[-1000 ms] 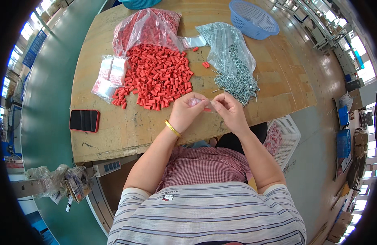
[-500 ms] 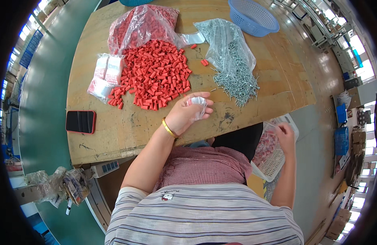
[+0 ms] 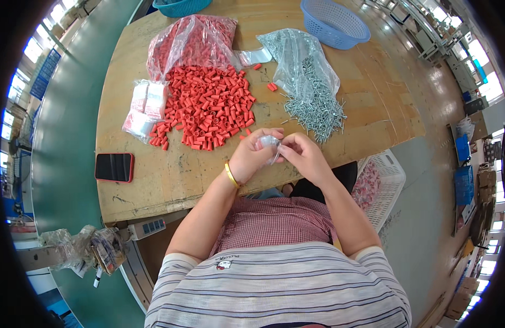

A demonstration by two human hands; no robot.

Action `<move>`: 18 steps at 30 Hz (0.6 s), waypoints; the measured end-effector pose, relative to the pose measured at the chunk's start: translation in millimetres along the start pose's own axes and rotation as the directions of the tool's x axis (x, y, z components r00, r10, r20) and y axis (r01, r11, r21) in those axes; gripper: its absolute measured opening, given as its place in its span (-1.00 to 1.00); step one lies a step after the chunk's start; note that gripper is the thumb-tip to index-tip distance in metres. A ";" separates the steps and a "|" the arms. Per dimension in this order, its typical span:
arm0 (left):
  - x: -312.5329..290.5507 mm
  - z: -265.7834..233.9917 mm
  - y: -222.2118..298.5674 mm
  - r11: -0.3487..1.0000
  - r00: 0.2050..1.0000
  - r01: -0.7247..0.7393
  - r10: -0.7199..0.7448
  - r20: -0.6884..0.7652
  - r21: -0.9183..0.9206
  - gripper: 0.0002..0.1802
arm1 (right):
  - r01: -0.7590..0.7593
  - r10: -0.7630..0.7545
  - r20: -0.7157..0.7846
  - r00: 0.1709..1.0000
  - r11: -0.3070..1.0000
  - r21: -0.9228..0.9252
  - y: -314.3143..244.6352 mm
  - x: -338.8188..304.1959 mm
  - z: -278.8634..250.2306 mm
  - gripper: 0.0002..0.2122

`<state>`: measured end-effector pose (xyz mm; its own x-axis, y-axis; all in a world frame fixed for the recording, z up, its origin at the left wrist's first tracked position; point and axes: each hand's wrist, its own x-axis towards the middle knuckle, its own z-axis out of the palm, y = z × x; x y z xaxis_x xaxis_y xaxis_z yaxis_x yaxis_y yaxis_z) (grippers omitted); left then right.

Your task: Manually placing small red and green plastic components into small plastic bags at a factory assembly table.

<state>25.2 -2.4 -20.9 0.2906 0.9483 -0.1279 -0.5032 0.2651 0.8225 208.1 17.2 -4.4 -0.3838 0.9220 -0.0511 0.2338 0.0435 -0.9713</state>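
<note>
small clear bags [image 3: 270, 142]: held over the bench [image 3: 159, 188], near its front edge; count unclear behind fingers | left hand [image 3: 256, 153]: grasping them | right hand [image 3: 303, 154]: pinching their right edge | beyond: red tapered caps [image 3: 209, 106] heaped left, silver screws [image 3: 322, 116] right | far left: red-edged phone [image 3: 114, 167] | right of bench: white basket [image 3: 393, 187]

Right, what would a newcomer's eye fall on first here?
Likely the red pieces heaped on the table, left of centre, in front of a clear bag. Next, the metal pieces to their right, in front of another bag. Then, lower in view, the left hand holding clear plastic, the right hand touching it.
</note>
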 end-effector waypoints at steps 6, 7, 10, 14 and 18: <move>-5.5 2.9 11.6 0.973 0.984 -0.067 0.101 -0.145 0.222 -0.66 | -0.147 0.153 -0.018 0.988 0.973 0.175 0.8 4.8 -5.8 -0.87; -4.1 3.0 13.1 0.937 0.962 -0.088 0.168 -0.215 0.338 -0.66 | -0.145 0.151 -0.023 0.988 0.975 0.170 3.6 6.3 -6.0 -0.87; -4.3 -0.3 11.5 0.592 0.869 -0.235 0.484 -0.107 0.771 -0.66 | -0.087 0.117 -0.135 0.984 0.973 0.214 0.6 13.8 3.7 -0.85; -22.9 15.6 6.3 0.095 0.771 -0.330 0.602 0.210 0.939 -0.70 | -0.116 0.122 -0.256 0.959 0.992 0.040 5.2 12.0 11.4 -0.81; -13.6 27.9 2.3 -0.008 0.816 -0.214 0.548 0.183 0.977 -0.81 | -0.063 0.044 -0.360 0.932 0.997 -0.042 20.8 10.7 17.3 -0.71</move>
<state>42.8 -19.6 -1.8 0.1102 0.8871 0.4483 0.7367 -0.3756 0.5623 193.5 21.3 -29.2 -0.0257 0.9996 -0.0070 0.2949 0.0009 -0.9555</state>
